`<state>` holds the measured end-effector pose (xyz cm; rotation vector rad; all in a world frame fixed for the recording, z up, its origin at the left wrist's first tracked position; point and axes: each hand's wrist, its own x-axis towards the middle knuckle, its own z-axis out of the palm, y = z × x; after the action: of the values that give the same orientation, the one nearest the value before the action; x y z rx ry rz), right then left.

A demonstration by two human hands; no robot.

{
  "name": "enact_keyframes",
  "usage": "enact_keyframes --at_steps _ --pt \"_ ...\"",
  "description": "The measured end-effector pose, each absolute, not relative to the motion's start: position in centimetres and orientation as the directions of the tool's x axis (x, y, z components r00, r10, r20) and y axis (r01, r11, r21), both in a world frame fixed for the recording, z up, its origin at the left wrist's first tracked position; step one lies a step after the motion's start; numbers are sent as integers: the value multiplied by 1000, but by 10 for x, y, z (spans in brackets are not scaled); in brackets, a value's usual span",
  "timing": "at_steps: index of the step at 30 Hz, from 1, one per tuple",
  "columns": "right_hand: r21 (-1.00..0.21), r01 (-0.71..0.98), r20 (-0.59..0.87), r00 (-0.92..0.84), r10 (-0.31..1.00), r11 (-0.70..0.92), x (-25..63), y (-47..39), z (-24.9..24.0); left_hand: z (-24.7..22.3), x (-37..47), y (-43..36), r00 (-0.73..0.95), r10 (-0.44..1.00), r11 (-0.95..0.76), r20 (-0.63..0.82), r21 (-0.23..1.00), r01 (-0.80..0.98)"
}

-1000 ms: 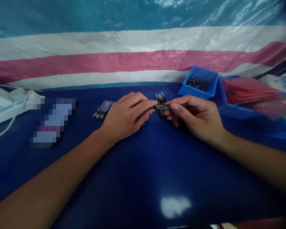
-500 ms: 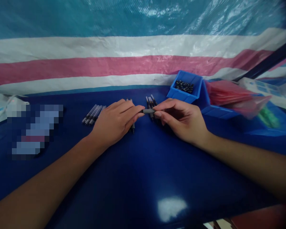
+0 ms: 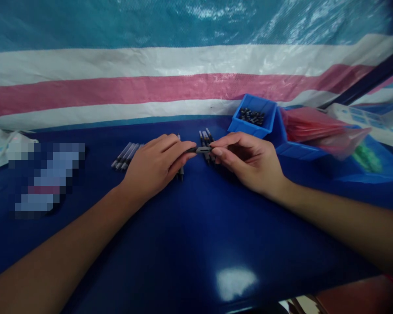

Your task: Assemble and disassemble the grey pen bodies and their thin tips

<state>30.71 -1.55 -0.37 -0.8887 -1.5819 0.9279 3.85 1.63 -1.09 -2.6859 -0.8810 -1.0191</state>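
Both hands' fingers (image 3: 186,148) pinch what looks like a pen part (image 3: 201,150) between them.

Under the left hand (image 3: 157,163) lies a glossy, smooth blue table (image 3: 196,226); beyond the right hand (image 3: 249,159), a blue plastic bin (image 3: 253,127) and woven, shiny tarp (image 3: 183,83).
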Motion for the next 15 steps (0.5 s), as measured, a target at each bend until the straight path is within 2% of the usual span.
enact_keyframes --at_steps 5,11,15 --pt "-878 75 463 -118 878 473 308 -9 -6 -10 38 18 539 489 -801 685 109 588" --pt "-941 41 329 -109 938 335 309 -8 -3 -9 37 18 517 495 -802 698 137 582" --pt "-952 50 293 -124 948 301 309 -8 0 -9 36 18 533 491 -809 689 133 573"
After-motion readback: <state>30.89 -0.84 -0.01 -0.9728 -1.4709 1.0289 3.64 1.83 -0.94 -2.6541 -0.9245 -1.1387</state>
